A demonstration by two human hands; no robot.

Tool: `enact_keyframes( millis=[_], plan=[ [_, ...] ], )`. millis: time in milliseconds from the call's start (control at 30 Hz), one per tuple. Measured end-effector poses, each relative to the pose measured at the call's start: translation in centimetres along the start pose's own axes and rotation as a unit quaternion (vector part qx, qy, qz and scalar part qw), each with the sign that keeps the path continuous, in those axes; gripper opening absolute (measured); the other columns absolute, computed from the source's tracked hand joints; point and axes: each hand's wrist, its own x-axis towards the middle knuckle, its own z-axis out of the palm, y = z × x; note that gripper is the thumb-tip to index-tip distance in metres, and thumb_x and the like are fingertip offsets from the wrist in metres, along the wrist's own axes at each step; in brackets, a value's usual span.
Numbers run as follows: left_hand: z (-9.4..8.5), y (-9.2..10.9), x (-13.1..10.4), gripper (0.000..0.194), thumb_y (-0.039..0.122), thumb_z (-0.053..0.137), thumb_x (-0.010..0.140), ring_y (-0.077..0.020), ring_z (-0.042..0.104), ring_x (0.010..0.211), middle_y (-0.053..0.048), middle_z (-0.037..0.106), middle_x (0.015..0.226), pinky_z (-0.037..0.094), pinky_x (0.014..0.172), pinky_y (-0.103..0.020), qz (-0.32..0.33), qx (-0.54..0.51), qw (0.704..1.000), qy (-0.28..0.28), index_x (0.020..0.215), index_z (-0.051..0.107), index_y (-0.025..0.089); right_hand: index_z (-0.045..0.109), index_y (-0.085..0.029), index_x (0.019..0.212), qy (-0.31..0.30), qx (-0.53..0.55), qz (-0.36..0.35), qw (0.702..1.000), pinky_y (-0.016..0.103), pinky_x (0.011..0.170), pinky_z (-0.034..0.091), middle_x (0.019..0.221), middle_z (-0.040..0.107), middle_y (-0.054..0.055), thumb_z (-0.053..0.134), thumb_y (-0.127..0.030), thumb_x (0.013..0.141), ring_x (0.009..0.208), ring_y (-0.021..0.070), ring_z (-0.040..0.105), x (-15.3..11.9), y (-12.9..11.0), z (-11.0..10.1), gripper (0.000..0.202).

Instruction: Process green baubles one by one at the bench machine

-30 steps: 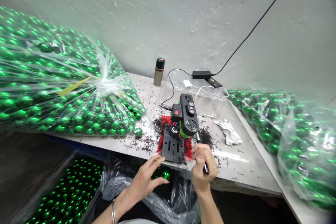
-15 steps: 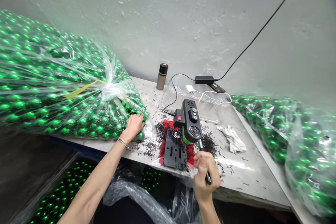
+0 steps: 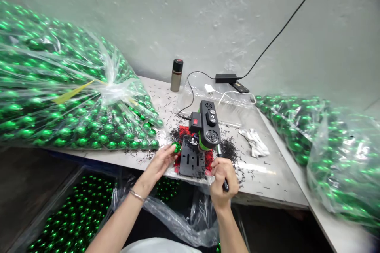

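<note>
Between the fingers of my left hand is a shiny green ball, held just left of the slotted black base plate. My right hand is wrapped round the black-gripped lever of a small bench machine. The machine's black and green head has round vents and a box with a red switch. Beneath the plate lies a red mat, strewn with small black bits. A large clear bag of green balls rests left of my left hand.
A flask stands near the wall. Behind the machine lie a clear plastic tray, a power adapter and cables. White gloves are to the right. More bagged green balls sit far right; loose ones fill a container below.
My left hand has moved right from the bag's opening to beside the base plate, now with a green ball in its fingers. My right hand keeps its grip on the lever. The view has shifted slightly.
</note>
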Motion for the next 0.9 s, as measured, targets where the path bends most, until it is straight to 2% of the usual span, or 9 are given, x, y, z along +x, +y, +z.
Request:
enact_keyframes(
  millis=[67, 133, 233, 300, 433, 533, 633, 800, 900],
  plan=[
    [1.3, -1.8, 0.4, 0.032, 0.027, 0.085, 0.074, -0.0171, 0.072, 0.088, -0.007, 0.077, 0.1, 0.058, 0.082, -0.027, 0.022, 0.076, 0.997, -0.009, 0.102, 0.073, 0.016, 0.05, -0.021, 0.071, -0.008, -0.006, -0.004, 1.0, 0.028, 0.062, 0.043, 0.07, 0.057, -0.002, 0.045, -0.008, 0.095, 0.068, 0.0129, 0.057, 0.2, -0.2, -0.1, 0.028],
    [2.3, -3.0, 0.7, 0.034, 0.027, 0.08, 0.078, -0.0203, 0.072, 0.092, -0.007, 0.077, 0.1, 0.058, 0.087, -0.032, 0.082, 0.211, 0.974, -0.014, 0.109, 0.072, 0.017, 0.05, -0.021, 0.071, -0.01, -0.007, -0.008, 1.0, 0.028, 0.062, 0.044, 0.071, 0.057, -0.001, 0.045, -0.007, 0.095, 0.068, 0.0131, 0.058, 0.4, -0.5, -0.1, 0.028],
    [2.8, -4.0, 0.8, 0.035, 0.027, 0.074, 0.082, -0.026, 0.071, 0.099, -0.008, 0.077, 0.102, 0.056, 0.093, -0.041, 0.204, 0.425, 0.882, -0.006, 0.116, 0.072, 0.02, 0.049, -0.021, 0.071, -0.008, -0.003, -0.01, 1.0, 0.027, 0.061, 0.045, 0.069, 0.056, -0.001, 0.045, -0.007, 0.094, 0.068, 0.0132, 0.058, 0.5, -0.7, 0.0, 0.028],
    [2.8, -4.3, 0.7, 0.035, 0.027, 0.072, 0.085, -0.0282, 0.069, 0.105, -0.009, 0.076, 0.108, 0.055, 0.096, -0.044, 0.267, 0.505, 0.82, -0.01, 0.119, 0.071, 0.021, 0.049, -0.022, 0.071, -0.008, -0.001, -0.011, 1.0, 0.027, 0.06, 0.045, 0.068, 0.054, -0.002, 0.045, -0.007, 0.094, 0.068, 0.0132, 0.057, 0.5, -0.7, 0.0, 0.028],
    [2.5, -5.0, 0.9, 0.032, 0.026, 0.068, 0.089, -0.0284, 0.068, 0.108, -0.011, 0.075, 0.116, 0.053, 0.099, -0.046, 0.343, 0.559, 0.754, -0.035, 0.121, 0.069, 0.021, 0.049, -0.021, 0.072, -0.011, -0.001, -0.011, 1.0, 0.026, 0.059, 0.045, 0.068, 0.054, -0.002, 0.045, -0.007, 0.094, 0.066, 0.0127, 0.057, 0.4, -0.6, 0.1, 0.027],
    [2.3, -5.7, 1.3, 0.031, 0.03, 0.071, 0.089, -0.029, 0.067, 0.11, -0.011, 0.074, 0.117, 0.047, 0.106, -0.051, 0.373, 0.564, 0.736, -0.035, 0.118, 0.069, 0.019, 0.05, -0.022, 0.073, -0.012, 0.0, -0.011, 1.0, 0.026, 0.059, 0.046, 0.07, 0.056, -0.001, 0.045, -0.007, 0.094, 0.067, 0.0128, 0.057, 0.2, -0.6, 0.1, 0.026],
    [2.1, -6.3, 1.8, 0.031, 0.035, 0.071, 0.089, -0.0285, 0.066, 0.113, -0.01, 0.074, 0.117, 0.043, 0.111, -0.054, 0.388, 0.549, 0.739, -0.035, 0.117, 0.07, 0.021, 0.05, -0.022, 0.075, -0.01, 0.007, -0.003, 1.0, 0.027, 0.058, 0.047, 0.071, 0.056, 0.0, 0.044, -0.008, 0.094, 0.067, 0.0139, 0.058, -0.2, -0.3, 0.0, 0.025],
    [1.8, -6.7, 1.9, 0.031, 0.036, 0.071, 0.09, -0.0281, 0.066, 0.111, -0.01, 0.074, 0.116, 0.044, 0.108, -0.053, 0.395, 0.543, 0.74, -0.031, 0.118, 0.07, 0.022, 0.05, -0.022, 0.077, -0.023, -0.011, -0.032, 0.999, 0.029, 0.06, 0.047, 0.075, 0.058, 0.0, 0.04, -0.013, 0.096, 0.066, 0.0132, 0.057, -1.7, 1.3, 0.2, 0.023],
    [1.9, -6.6, 1.8, 0.032, 0.037, 0.072, 0.09, -0.0284, 0.066, 0.109, -0.01, 0.074, 0.115, 0.046, 0.106, -0.051, 0.392, 0.547, 0.739, -0.031, 0.118, 0.071, 0.022, 0.05, -0.023, 0.078, -0.021, -0.028, -0.062, 0.997, 0.032, 0.068, 0.051, 0.074, 0.058, -0.001, 0.037, -0.018, 0.099, 0.065, 0.0127, 0.057, -2.9, 2.7, 0.6, 0.025]
  ],
)
